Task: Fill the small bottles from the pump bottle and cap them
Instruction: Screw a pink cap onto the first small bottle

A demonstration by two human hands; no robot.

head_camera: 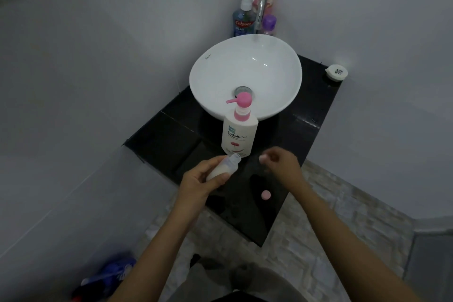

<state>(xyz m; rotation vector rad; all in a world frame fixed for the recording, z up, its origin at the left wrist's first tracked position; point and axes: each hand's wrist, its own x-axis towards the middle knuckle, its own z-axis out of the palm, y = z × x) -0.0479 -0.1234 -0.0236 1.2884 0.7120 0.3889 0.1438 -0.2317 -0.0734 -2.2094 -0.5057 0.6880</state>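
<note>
A white pump bottle (pixel 239 133) with a pink pump head stands on the black counter (pixel 157 140) in front of the basin. My left hand (pixel 199 182) holds a small clear bottle (pixel 226 167), tilted, uncapped and part full of white liquid. My right hand (pixel 282 163) hovers to its right, blurred, pinching a small pale pink cap (pixel 263 158) at the fingertips. Another pink cap (pixel 266 194) lies on the counter below my right hand.
A white round basin (pixel 215 73) sits on the counter with a chrome tap (pixel 262 5) behind it. Several bottles (pixel 242 17) stand in the back corner. A small white round container (pixel 337 72) rests at the counter's right rear. Walls close in on both sides.
</note>
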